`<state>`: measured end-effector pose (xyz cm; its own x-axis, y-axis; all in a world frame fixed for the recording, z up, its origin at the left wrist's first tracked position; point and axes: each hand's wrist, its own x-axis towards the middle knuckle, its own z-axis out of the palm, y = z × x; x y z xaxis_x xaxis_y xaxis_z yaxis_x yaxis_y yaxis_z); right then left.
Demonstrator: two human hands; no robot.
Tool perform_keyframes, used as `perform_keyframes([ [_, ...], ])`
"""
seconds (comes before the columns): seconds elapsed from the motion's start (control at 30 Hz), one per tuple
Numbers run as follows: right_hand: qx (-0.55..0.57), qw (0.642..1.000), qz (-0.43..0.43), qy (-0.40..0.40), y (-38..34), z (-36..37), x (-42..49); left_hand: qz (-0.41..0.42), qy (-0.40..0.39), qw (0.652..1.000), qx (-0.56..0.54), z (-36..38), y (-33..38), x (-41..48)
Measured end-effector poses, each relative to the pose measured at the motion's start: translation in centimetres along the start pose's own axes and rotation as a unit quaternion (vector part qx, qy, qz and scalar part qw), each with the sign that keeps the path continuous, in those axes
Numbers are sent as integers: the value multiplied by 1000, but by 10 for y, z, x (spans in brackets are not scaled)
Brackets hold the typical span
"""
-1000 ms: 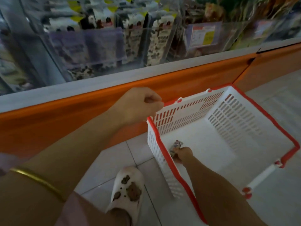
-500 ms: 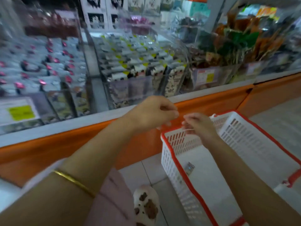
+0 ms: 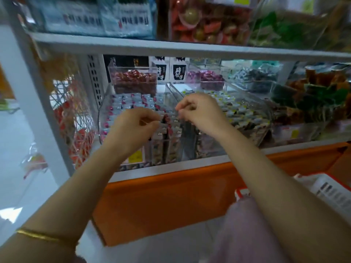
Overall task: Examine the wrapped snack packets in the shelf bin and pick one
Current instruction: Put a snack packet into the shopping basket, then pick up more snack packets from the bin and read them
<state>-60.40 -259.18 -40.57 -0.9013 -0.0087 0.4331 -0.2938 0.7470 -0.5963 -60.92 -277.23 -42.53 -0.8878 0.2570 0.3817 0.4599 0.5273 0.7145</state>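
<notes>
**Two hands at the clear shelf bin**

The left hand and right hand were raised in front of the clear shelf bin; the fingers of both were curled, but blur hid whether either grasped a packet; the left hand was just beside the pink-marked snack packets in the bin's left compartment; the right hand was over the bin's divider; yellow-marked packets filled its right compartment; a white basket sat below and right of the bin.
</notes>
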Motion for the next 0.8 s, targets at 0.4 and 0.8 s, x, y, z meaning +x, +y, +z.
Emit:
perform_keyframes([
  [0.4, -92, 988, -59, -109, 13, 12, 21, 67, -14, 983, 168, 10, -26, 35],
  [0.8, -74, 990, -73, -98, 23, 9, 11, 99, -13, 984, 147, 18, -24, 39],
])
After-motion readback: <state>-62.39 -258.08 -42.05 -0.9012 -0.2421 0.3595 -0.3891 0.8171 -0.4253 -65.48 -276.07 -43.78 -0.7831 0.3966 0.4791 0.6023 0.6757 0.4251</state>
